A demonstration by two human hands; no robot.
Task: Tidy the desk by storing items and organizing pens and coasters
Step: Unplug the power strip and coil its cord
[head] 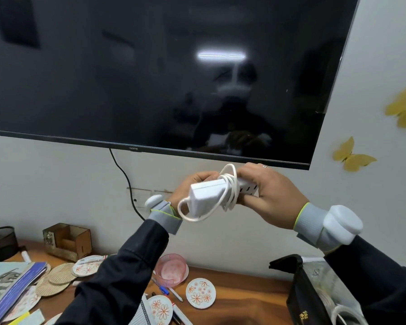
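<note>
A person holds a white plastic power strip [205,195] up in front of a wall-mounted TV [150,66], well above the desk [244,289]. The left hand [190,185] grips one blocky end and the right hand [272,195] curls round the other. The smooth round cord [230,181] is looped round the strip's body.

The tidy looks early: strip & cord are bundled but not yet stored. Below, glossy floral coasters [200,293], ribbed woven coasters [61,274] & pens [161,288] lie scattered near a pink ribbed bowl [171,268], w/ a mesh pen cup [0,240] far left & a clear-sided bag [314,289] right.
</note>
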